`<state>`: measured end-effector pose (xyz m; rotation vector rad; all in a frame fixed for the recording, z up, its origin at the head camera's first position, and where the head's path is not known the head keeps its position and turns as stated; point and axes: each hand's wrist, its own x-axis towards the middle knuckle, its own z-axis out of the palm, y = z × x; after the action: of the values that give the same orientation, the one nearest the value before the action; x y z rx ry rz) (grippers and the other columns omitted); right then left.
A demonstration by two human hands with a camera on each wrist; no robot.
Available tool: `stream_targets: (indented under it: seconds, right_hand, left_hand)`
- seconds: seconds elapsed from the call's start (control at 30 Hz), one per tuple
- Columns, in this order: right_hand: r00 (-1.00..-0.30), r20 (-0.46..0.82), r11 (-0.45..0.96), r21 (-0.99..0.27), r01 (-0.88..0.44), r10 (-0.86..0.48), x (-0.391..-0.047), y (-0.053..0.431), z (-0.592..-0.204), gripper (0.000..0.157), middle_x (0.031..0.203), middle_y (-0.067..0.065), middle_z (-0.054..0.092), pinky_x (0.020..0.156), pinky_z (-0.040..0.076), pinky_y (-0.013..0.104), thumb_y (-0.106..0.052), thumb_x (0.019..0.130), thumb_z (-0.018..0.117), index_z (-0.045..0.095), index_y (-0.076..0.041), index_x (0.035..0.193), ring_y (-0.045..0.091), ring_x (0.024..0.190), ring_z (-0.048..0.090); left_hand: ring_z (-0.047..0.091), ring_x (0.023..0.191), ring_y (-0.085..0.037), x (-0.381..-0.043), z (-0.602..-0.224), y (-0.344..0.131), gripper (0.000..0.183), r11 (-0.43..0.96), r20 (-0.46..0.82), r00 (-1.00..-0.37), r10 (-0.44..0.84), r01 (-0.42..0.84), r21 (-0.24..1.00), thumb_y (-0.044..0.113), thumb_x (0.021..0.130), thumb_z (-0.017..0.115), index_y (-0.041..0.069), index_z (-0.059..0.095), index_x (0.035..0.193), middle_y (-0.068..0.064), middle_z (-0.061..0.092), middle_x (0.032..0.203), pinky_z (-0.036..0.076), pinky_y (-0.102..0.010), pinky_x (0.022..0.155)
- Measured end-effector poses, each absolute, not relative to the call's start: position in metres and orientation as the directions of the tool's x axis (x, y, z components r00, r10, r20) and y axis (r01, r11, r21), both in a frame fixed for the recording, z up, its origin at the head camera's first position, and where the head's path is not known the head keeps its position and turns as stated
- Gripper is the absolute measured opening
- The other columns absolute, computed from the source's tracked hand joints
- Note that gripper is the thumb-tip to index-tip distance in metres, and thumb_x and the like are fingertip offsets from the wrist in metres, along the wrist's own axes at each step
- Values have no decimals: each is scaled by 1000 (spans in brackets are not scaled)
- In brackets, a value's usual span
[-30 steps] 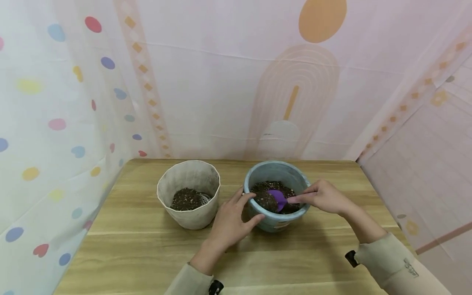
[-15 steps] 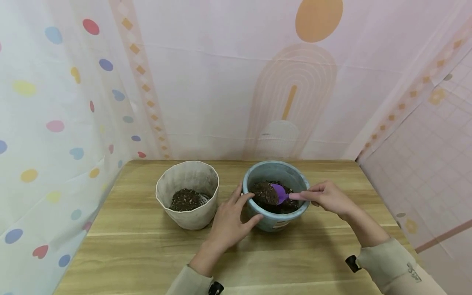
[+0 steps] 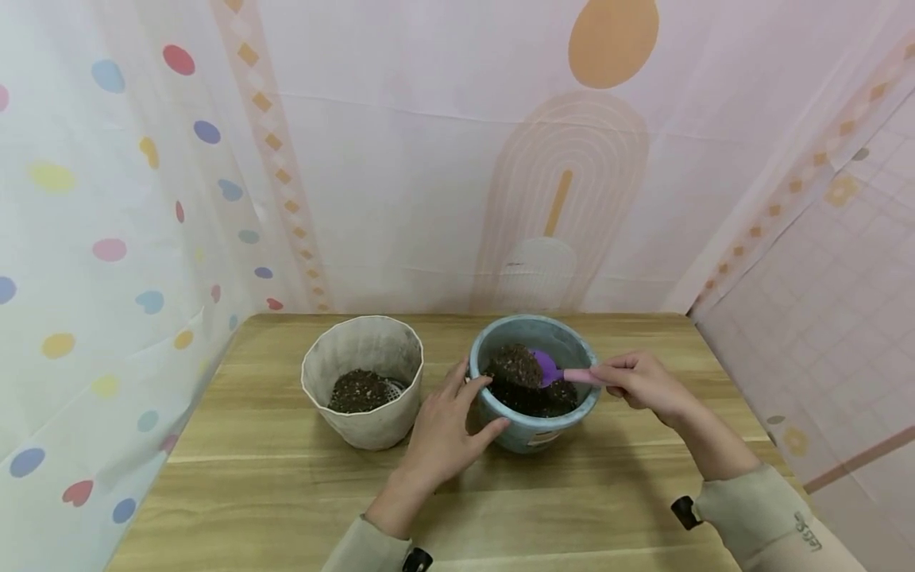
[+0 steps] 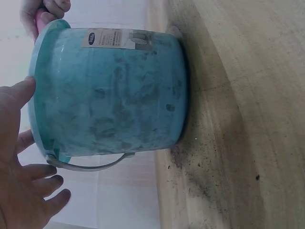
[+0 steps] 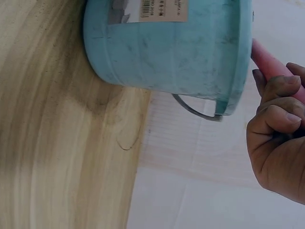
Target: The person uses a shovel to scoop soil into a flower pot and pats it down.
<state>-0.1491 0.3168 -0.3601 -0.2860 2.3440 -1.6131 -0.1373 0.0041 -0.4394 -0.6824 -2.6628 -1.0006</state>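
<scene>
A blue bucket (image 3: 532, 425) with dark soil (image 3: 522, 400) in it stands on the wooden table. My right hand (image 3: 646, 387) grips the pink handle (image 3: 582, 376) of a small purple trowel (image 3: 549, 367). Its blade, heaped with soil (image 3: 516, 365), is inside the bucket's mouth, over the soil there. Against the bucket's near left rim rests my left hand (image 3: 445, 433), thumb and fingers spread and fairly straight. The left wrist view shows the thumb (image 4: 24, 90) on the rim. Only the handle shows beyond the rim in the right wrist view.
Left of the bucket stands a whitish fluted pot (image 3: 372, 425) holding a small mound of soil (image 3: 360, 391) and a perforated disc (image 3: 395, 388) at its bottom. A grey wire handle (image 4: 90, 168) hangs at the bucket's side. Soil crumbs lie on the table (image 4: 228, 143). Patterned curtains surround it.
The trowel has come up out of the bucket's soil with a heaped load, its handle tipping closer to level. My left hand stays at the rim.
</scene>
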Motion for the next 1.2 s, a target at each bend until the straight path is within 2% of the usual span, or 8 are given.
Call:
stream_targets:
  seconds: [0.23,0.37,0.57,0.73,0.8,0.9,1.0,1.2]
  right_hand:
    - [-931,-127,324,-946,10,-343,-156,314,-347,48,114,-2,74,45,7,33,-18,105,55,42,1,63,15,49,5]
    - [-930,-112,312,-950,-3,-351,-162,309,-339,42,110,-4,76,45,7,33,-16,105,55,60,5,69,15,50,6]
    - [-926,-126,318,-948,6,-357,-170,293,-334,28,70,-8,67,45,11,28,-21,103,59,77,-1,109,14,49,8]
    - [-909,-143,304,-953,19,-392,-178,274,-336,39,77,-7,72,45,13,26,-22,103,60,62,-1,71,13,48,10]
    - [-910,-138,305,-952,14,-390,-181,268,-336,41,95,-8,78,45,14,26,-21,103,59,55,-4,66,12,46,10]
    - [-924,-126,340,-940,-5,-361,-184,260,-336,37,76,-4,74,44,18,24,-22,102,62,62,-5,69,9,45,16]
    - [-929,-127,364,-931,-10,-349,-189,250,-336,32,57,-4,51,44,21,22,-24,100,64,68,-4,75,7,45,20]
    - [-906,-153,328,-945,18,-394,-197,224,-336,30,60,-1,53,45,20,23,-24,101,63,69,-3,80,8,46,20]
  left_hand:
    - [40,143,-37,-137,-428,0,65,660,395,-855,337,513,548,52,89,74,17,56,141,-13,32,162,41,-56,109]
    - [41,142,-38,-135,-416,-7,65,669,433,-838,331,532,518,51,89,74,16,57,140,-17,37,159,41,-56,109]
    - [37,145,-40,-135,-406,-28,62,711,470,-830,300,523,470,51,89,74,12,60,135,-20,42,155,32,-57,115]
    - [33,147,-39,-134,-409,-51,61,748,483,-838,253,486,451,49,89,75,8,61,133,-20,44,154,23,-54,120]
    - [33,147,-39,-133,-411,-59,61,756,486,-843,231,470,455,47,88,76,8,62,132,-20,44,154,21,-55,121]
    - [33,146,-41,-132,-414,-69,60,771,505,-840,199,453,449,46,86,78,9,62,131,-22,45,153,20,-59,120]
    - [35,144,-44,-132,-417,-79,60,785,545,-822,167,445,431,44,84,80,7,62,128,-24,47,150,19,-62,118]
    - [34,142,-50,-130,-422,-95,57,787,614,-784,92,436,438,34,80,84,3,64,124,-29,48,147,19,-67,116]
